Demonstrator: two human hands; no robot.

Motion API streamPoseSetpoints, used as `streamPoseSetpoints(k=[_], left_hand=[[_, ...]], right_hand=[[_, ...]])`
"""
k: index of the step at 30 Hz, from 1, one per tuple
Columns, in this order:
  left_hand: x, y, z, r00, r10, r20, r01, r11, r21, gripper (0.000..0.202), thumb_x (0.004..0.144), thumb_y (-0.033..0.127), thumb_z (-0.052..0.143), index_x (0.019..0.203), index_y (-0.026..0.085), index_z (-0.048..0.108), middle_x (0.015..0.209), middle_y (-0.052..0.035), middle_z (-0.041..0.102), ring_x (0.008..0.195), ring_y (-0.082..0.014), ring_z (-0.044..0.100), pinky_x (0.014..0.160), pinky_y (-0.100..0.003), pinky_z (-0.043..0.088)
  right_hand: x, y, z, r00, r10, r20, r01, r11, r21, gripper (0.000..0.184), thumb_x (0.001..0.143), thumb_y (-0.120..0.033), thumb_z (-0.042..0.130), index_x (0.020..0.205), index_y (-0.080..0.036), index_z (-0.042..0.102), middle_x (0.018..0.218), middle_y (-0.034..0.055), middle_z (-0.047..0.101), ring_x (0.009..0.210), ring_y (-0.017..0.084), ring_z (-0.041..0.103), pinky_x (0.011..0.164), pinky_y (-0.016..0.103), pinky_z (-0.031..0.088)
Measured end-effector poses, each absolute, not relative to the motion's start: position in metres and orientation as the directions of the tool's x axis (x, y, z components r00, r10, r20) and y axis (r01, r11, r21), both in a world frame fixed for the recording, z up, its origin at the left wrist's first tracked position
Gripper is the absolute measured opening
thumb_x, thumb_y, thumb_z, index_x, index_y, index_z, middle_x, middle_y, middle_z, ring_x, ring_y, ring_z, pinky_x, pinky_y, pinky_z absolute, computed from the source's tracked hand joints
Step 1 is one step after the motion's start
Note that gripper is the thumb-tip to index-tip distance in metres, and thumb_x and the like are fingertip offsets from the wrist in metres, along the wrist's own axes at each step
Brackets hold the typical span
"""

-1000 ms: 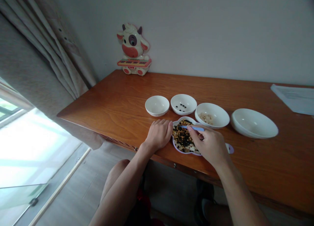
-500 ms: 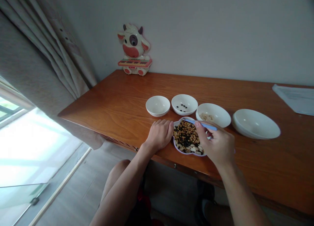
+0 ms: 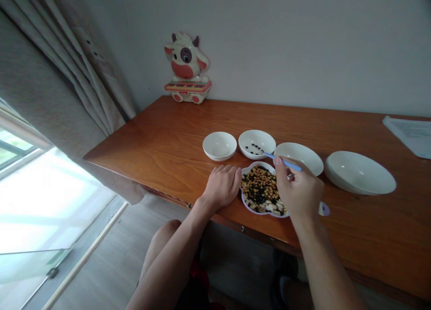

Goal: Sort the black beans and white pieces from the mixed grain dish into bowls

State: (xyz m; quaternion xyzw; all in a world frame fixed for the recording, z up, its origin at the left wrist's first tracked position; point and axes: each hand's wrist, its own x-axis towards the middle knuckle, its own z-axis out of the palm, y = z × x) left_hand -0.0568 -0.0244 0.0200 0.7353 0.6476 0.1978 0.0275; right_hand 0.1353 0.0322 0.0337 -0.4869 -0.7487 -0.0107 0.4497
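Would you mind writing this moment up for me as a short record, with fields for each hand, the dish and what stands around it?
Left hand: flat on the wooden table, beside the flower-shaped dish
Right hand: holding blue tweezers, tips near a white bowl of black beans
Dish contents: mixed beans, yellow, black and pale
Nearby: small white bowl, white bowl partly behind the right hand, wide white bowl

The wooden surface (image 3: 141,139) carries a shallow flower-shaped dish (image 3: 259,165) of mixed beans. From it, white bowls sit at eleven (image 3: 219,146), twelve (image 3: 256,139) and one o'clock (image 3: 303,156), a wider white bowl (image 3: 360,173) at three, papers (image 3: 412,137) at two, and a cow toy (image 3: 186,72) farther off at eleven.
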Motion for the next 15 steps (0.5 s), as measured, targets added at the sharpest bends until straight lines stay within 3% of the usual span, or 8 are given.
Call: streamPoseSetpoints(k=[6,15], left_hand=[[-0.0562,-0.0238,0.0178,0.081,0.962,0.262,0.943,-0.159,0.293,0.040,0.109,0.030,0.027,0.086,0.020,0.058,0.089,-0.0065,0.070,0.083,-0.0200,0.065,0.077,-0.033,0.047],[-0.0562,-0.0245,0.0177,0.081,0.961,0.263,0.948,-0.156,0.278,0.039,0.109,0.030,0.027,0.087,0.019,0.058,0.089,-0.0068,0.070,0.081,-0.0201,0.064,0.076,-0.033,0.046]], right_hand=[[0.1342,0.0325,0.0326,-0.135,0.726,0.675,0.743,0.525,-0.415,0.031,0.100,-0.038,0.054,0.101,-0.017,0.077,0.086,0.0112,0.078,0.069,0.021,0.069,0.068,0.031,0.051],[0.1344,0.0259,0.0369,-0.139,0.730,0.669,0.688,0.557,-0.465,0.028,0.097,-0.037,0.057,0.093,-0.017,0.076,0.071,0.0058,0.072,0.052,0.014,0.057,0.056,0.027,0.045]])
